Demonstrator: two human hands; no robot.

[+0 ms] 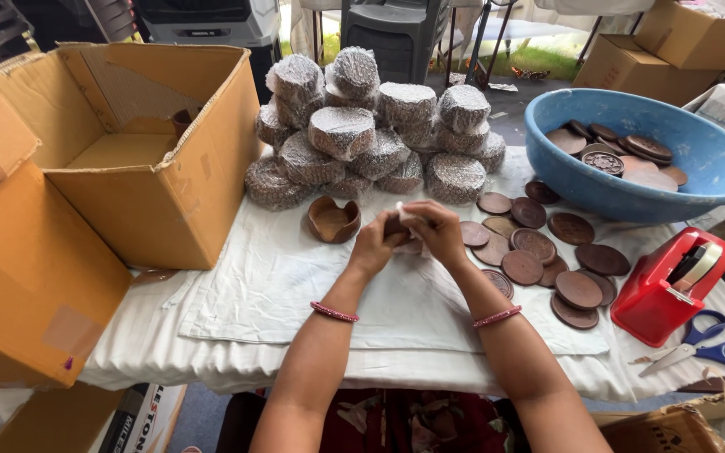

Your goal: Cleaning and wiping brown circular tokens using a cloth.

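My left hand (372,243) and my right hand (435,231) meet over the middle of the white cloth (279,285), both closed on a small brown clay piece (395,226) with a bit of pale wrapping on it. A brown clay bowl (334,220) with a notched rim sits just left of my left hand. Several flat brown clay lids (539,256) lie scattered to the right of my right hand. Behind my hands rises a pile of round bundles in bubble wrap (371,134).
An open cardboard box (140,168) lies on its side at the left, with another box flap (18,277) nearer. A blue basin (698,159) holding more lids stands at the back right. A red tape dispenser (669,285) and blue scissors (711,344) lie at the right edge.
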